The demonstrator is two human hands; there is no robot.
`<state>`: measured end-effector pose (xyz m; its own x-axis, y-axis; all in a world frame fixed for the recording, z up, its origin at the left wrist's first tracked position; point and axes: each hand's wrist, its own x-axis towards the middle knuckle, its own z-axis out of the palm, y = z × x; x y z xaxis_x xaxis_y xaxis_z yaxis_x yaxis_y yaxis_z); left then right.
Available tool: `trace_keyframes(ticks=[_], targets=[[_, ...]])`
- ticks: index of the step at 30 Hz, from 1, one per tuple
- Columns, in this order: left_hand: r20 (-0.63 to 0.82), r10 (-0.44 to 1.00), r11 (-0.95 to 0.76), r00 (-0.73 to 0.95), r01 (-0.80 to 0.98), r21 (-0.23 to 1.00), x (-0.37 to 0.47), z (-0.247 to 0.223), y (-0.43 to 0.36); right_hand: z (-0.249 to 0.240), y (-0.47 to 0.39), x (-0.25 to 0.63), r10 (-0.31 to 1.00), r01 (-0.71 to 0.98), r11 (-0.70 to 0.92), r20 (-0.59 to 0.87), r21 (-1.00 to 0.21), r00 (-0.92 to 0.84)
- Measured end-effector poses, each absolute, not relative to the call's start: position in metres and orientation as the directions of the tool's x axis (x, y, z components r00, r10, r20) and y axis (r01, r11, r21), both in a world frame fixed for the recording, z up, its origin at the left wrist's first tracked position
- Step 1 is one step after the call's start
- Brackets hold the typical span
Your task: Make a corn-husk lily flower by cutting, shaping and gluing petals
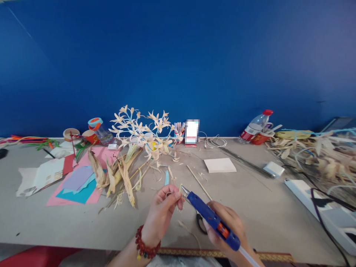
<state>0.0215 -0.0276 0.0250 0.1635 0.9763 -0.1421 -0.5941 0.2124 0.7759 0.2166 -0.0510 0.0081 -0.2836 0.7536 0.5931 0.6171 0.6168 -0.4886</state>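
My left hand, with a red bead bracelet at its wrist, pinches a thin pale strip between thumb and fingers. My right hand is wrapped round a blue glue gun, whose metal tip touches or nearly touches the strip. A white glue stick sticks out of the gun's back end. Black-handled scissors lie partly hidden beneath the gun. Behind my hands stands a bunch of pale husk flowers on light blue stems.
Dried corn husks and coloured paper lie on the left. A white block, metal rods and a power strip are on the right. Along the back wall stand a lit phone and a bottle.
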Motion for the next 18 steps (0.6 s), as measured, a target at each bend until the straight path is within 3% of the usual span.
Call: trace_keyframes(ticks=[18], targets=[[-0.163, 0.970, 0.238, 0.178, -0.590, 0.771, 0.0199, 0.0263, -0.0284, 0.0069, -0.0523, 0.2164, 0.786, 0.628, 0.590, 0.538, -0.508, -0.303]])
